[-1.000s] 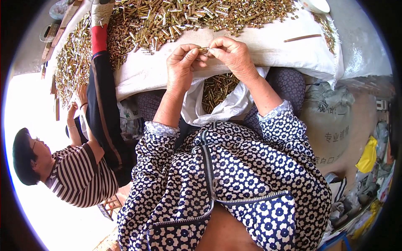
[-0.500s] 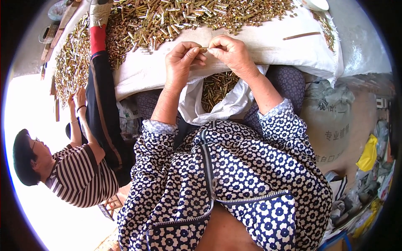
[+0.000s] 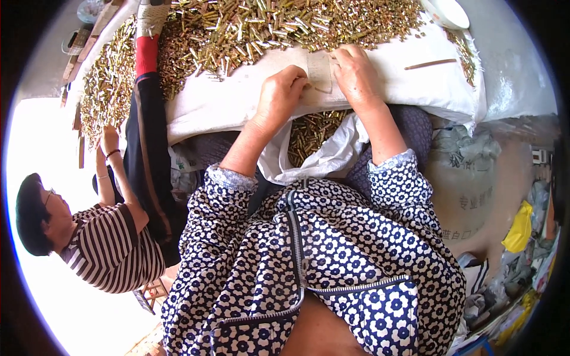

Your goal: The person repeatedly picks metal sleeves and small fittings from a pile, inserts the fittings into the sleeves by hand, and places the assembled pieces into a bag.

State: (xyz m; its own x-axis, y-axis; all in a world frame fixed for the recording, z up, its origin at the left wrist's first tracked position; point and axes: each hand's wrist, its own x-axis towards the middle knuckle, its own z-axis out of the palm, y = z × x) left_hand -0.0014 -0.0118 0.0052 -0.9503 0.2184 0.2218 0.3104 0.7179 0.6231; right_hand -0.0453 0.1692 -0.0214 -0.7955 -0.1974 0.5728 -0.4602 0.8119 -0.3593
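Over the white cloth (image 3: 219,98), my left hand (image 3: 280,95) is closed in a pinch, with the end of a small brass-coloured metal tube (image 3: 307,85) showing at its fingertips. My right hand (image 3: 357,76) is farther forward, its bent fingertips down at the near edge of a heap of small brass-coloured metal parts (image 3: 255,29). Whatever is between those fingertips is hidden. Below my hands, an open white bag (image 3: 276,155) lies in my lap, with many similar metal tubes (image 3: 312,133) inside.
On the left a person in a striped shirt (image 3: 116,249) has both hands at the heap's left edge. Their dark-trousered leg (image 3: 145,118) stretches along the cloth. A thin brown stick (image 3: 430,63) lies at right, near a white bowl (image 3: 448,13). Sacks and a yellow bag (image 3: 518,228) lie right.
My hands have moved apart from being together over the cloth. The right went forward and right to the heap's edge; the left shifted right and slightly down, keeping the small tube.
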